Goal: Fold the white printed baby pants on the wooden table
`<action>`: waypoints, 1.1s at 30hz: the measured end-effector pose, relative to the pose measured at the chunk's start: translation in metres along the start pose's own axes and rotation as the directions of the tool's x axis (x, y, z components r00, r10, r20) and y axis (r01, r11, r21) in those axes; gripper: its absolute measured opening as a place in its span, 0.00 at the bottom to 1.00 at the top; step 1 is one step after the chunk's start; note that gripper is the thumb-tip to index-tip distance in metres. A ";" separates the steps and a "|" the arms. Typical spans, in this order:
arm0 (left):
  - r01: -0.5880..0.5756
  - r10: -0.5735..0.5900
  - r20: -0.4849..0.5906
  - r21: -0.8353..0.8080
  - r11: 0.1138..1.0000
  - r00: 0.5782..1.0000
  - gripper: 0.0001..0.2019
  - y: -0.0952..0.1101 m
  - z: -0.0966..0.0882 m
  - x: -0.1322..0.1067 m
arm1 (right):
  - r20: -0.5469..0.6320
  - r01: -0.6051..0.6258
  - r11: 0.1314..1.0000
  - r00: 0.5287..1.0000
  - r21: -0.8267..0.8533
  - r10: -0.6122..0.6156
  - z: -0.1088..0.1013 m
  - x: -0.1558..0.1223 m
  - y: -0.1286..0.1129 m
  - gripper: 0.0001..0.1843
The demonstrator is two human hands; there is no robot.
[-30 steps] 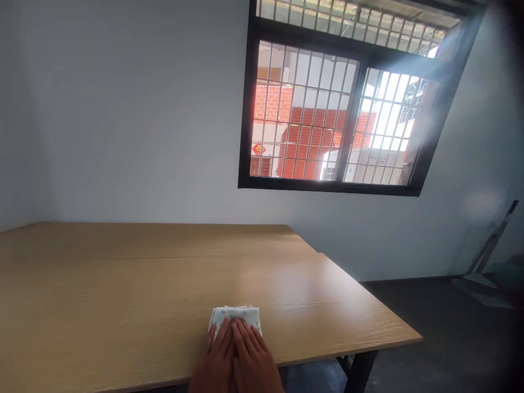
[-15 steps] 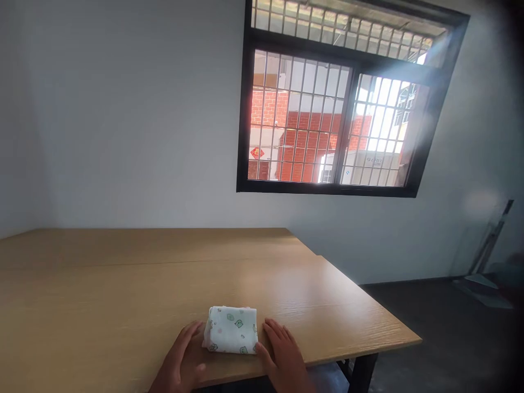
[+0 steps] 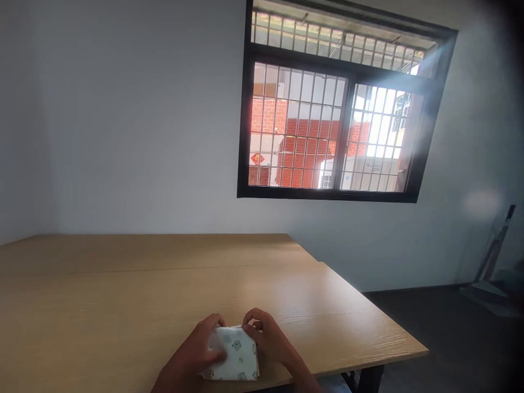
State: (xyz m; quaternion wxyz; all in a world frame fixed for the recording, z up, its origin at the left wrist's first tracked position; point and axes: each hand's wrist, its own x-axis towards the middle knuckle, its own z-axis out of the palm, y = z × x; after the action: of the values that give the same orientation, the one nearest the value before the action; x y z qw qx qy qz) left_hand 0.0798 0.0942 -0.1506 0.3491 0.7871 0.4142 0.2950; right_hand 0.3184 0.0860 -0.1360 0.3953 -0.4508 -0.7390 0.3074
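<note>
A folded white cloth (image 3: 236, 355) with small green and pink prints lies near the front edge of the wooden table (image 3: 123, 289). My left hand (image 3: 200, 344) covers the cloth's left side, with its fingers curled over the far edge. My right hand (image 3: 262, 333) grips the far right corner with curled fingers. The hands nearly meet above the cloth and hide its far edge.
A seam crosses the tabletop, whose right edge drops to a dark floor (image 3: 442, 338). A barred black-framed window (image 3: 327, 109) is set in the white wall. A thin stand (image 3: 491, 262) leans at the far right.
Both hands have moved from the cloth's sides onto its far edge and closed on it. The cloth now sits slightly closer to me, and the view has tilted slightly.
</note>
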 end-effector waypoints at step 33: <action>-0.261 0.260 -0.033 -0.050 0.964 0.965 0.10 0.024 0.007 -0.050 | 0.465 0.170 0.956 0.884 -0.238 -0.042 -0.012 -0.012 -0.053 0.09</action>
State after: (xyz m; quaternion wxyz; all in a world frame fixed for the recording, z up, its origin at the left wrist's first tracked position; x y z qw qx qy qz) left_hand 0.0720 0.0396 -0.1444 0.3231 0.8211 0.3034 0.3597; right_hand 0.3094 0.0551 -0.0905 0.1621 -0.3747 -0.8697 0.2775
